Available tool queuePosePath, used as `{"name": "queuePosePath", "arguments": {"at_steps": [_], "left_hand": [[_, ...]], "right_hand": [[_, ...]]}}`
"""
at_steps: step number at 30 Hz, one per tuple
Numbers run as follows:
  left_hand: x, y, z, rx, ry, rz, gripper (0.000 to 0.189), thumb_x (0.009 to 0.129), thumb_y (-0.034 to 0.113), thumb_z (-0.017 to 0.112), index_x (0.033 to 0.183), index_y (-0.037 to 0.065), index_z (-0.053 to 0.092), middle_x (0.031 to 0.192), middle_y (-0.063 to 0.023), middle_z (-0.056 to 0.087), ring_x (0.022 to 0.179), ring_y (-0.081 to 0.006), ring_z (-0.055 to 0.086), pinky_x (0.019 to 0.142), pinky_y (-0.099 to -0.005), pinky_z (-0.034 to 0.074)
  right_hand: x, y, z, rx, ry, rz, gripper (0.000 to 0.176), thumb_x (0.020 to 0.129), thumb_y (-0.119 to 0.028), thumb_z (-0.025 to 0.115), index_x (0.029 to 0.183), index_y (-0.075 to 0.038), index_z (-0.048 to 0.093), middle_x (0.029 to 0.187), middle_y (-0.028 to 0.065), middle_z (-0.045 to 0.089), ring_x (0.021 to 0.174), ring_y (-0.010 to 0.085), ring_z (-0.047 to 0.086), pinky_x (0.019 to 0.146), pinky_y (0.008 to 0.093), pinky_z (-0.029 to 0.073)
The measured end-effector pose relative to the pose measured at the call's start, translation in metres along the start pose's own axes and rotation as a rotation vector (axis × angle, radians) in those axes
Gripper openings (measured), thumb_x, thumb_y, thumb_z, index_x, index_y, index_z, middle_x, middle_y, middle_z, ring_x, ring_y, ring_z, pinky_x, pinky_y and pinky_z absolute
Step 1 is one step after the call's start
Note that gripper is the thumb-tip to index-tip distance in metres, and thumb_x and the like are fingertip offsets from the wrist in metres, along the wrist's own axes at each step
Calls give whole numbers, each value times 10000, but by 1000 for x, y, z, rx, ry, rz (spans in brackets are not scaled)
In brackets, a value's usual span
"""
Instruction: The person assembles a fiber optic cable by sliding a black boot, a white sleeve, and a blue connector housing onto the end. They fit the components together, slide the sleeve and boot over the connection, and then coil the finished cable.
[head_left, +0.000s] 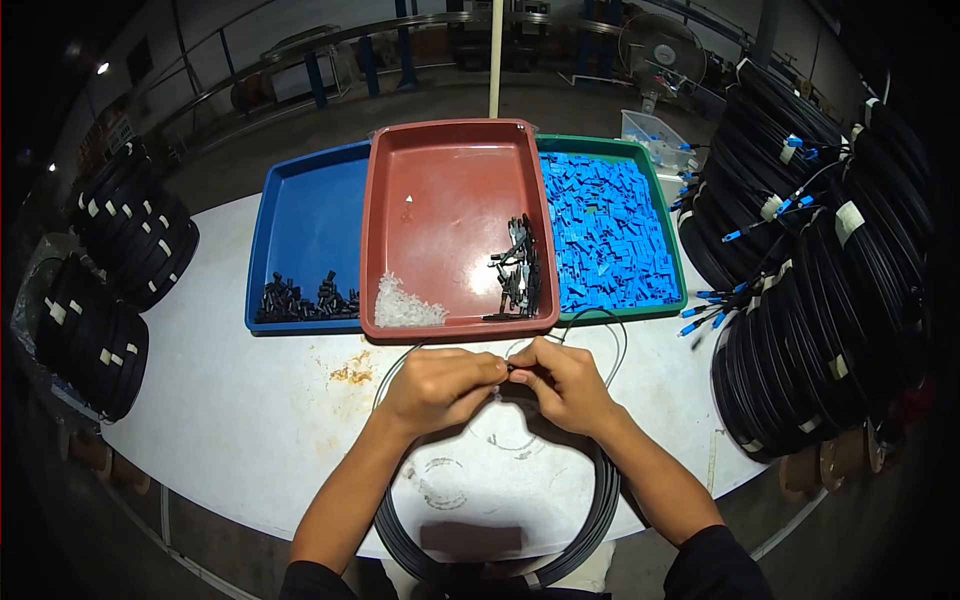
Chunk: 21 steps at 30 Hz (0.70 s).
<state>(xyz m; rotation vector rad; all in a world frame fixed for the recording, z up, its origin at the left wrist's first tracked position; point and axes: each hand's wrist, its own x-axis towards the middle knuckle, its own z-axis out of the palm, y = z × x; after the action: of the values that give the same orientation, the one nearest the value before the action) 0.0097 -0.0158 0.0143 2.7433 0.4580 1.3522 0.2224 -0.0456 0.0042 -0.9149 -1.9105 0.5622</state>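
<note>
My left hand (pixel 440 388) and my right hand (pixel 562 385) meet above the white table, fingertips pinched together. Between them shows a small dark piece (pixel 511 367), apparently the end of a black cable; the fingers hide most of it. Thin cable (pixel 625 345) loops out past my right hand. Below both hands, a coil of black cable (pixel 602 500) lies near the front edge of the table, its lower part close to my body. A small whitish bit (pixel 497 393) shows just under the fingertips.
A red tray (pixel 455 215) holds clear small parts and black pieces. It overlaps a blue tray (pixel 315 205) with black parts and a green tray (pixel 683 285) full of blue connectors. Large black cable coils (pixel 800 350) stack at right; more coils (pixel 90 335) stand left.
</note>
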Motion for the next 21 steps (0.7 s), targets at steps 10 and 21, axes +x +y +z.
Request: {"name": "queuePosePath", "arguments": {"at_steps": [10, 21], "left_hand": [[2, 5, 0, 204, -50, 130, 264, 707, -18, 812, 961, -24, 743, 899, -135, 776, 771, -234, 765, 662, -311, 621], [1, 3, 1, -340, 77, -513, 132, 776, -4, 837, 896, -33, 790, 840, -139, 784, 718, -179, 759, 679, -272, 605]], "right_hand": [[-3, 8, 0, 129, -40, 156, 93, 871, -3, 711, 935, 6, 644, 855, 162, 698, 766, 337, 695, 667, 389, 539], [4, 8, -11, -314, -24, -374, 323, 660, 29, 729, 957, -33, 619, 910, 100, 681, 820, 303, 683, 714, 394, 541]]}}
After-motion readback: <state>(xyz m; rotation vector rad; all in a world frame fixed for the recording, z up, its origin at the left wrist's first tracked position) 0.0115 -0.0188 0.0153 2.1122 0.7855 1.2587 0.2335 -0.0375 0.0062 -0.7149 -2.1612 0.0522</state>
